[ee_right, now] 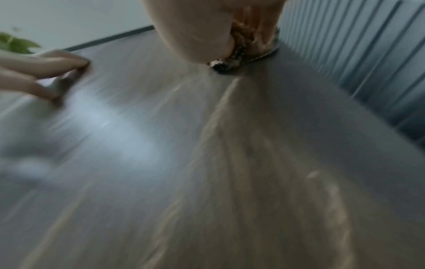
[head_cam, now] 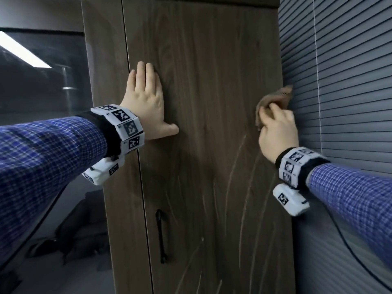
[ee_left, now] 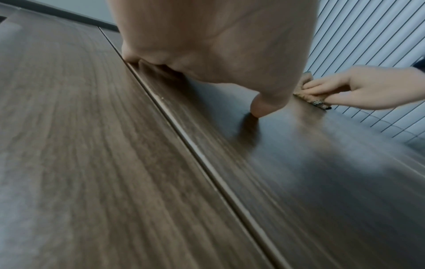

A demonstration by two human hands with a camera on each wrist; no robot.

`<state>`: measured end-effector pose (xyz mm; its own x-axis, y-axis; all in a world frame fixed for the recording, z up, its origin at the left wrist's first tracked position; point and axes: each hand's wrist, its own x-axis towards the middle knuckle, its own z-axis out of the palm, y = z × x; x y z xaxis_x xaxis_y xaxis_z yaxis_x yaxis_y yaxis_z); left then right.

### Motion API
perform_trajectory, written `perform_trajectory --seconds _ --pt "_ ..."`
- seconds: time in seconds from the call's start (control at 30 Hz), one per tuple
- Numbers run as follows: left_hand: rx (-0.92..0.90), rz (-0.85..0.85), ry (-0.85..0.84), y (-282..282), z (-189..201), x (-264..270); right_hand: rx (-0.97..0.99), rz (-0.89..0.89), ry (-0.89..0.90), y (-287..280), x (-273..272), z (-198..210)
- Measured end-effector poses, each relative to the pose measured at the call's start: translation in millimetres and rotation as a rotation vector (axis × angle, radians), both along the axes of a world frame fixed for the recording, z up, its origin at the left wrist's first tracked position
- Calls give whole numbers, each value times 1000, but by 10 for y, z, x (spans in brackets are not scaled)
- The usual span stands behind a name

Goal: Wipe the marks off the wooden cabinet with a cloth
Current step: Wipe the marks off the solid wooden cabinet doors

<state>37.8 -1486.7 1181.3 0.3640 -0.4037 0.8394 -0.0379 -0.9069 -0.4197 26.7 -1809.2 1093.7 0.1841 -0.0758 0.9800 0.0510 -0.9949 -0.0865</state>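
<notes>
A tall dark wooden cabinet door [head_cam: 207, 60] fills the head view. Pale streak marks [head_cam: 237, 166] run down its lower right part, blurred in the right wrist view as marks [ee_right: 220, 112]. My left hand [head_cam: 146, 96] lies flat on the door near its left edge, fingers straight and pointing up; its thumb [ee_left: 264, 107] touches the wood. My right hand [head_cam: 275, 128] presses a crumpled brown cloth [head_cam: 275, 96] against the door's right edge, fingers curled over it. The cloth [ee_left: 306, 91] shows under that hand [ee_left: 358, 91], and as a bunched cloth [ee_right: 239, 52] in the right wrist view.
Slatted grey blinds [head_cam: 339, 81] stand right against the cabinet's right edge. A black door handle [head_cam: 160, 236] hangs low on the door. A second wooden panel [head_cam: 106, 102] is left of the seam, with a dark glass surface [head_cam: 42, 81] beyond it.
</notes>
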Motion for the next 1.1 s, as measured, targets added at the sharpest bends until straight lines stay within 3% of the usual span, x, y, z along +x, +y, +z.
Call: perform_trajectory --seconds 0.07,0.13,0.27,0.33,0.4,0.53,0.6,0.67,0.8,0.87,0.97,1.1 --pt "-10 -15 -10 -19 -8 26 -123 58 -51 305 13 -244" --pt "-13 -32 -19 -27 -9 44 -391 186 -17 675 13 -623" --pt "-16 -52 -33 -4 -8 45 -926 269 292 1254 -94 -1346" --pt "-12 -43 -28 16 -6 41 -1032 294 351 1276 -59 -1301" --pt "-5 -42 -29 43 5 51 -1013 280 297 1174 13 -988" --pt "7 -63 -18 84 -21 64 -528 219 100 929 -21 -265" --pt "6 -80 -20 82 -41 61 -422 199 82 1076 -57 -179" --pt "2 -101 -26 79 -53 58 -460 264 88 1339 -78 -387" --pt "1 -119 -31 104 -39 52 -967 325 356 1587 -67 -1506" --pt "14 -120 -33 132 -17 55 -1097 293 447 1518 -37 -1761" --pt "55 -134 -51 201 -9 71 -1167 330 406 1526 47 -1420" --pt "68 -146 -64 208 -47 100 -785 349 212 1731 27 -721"
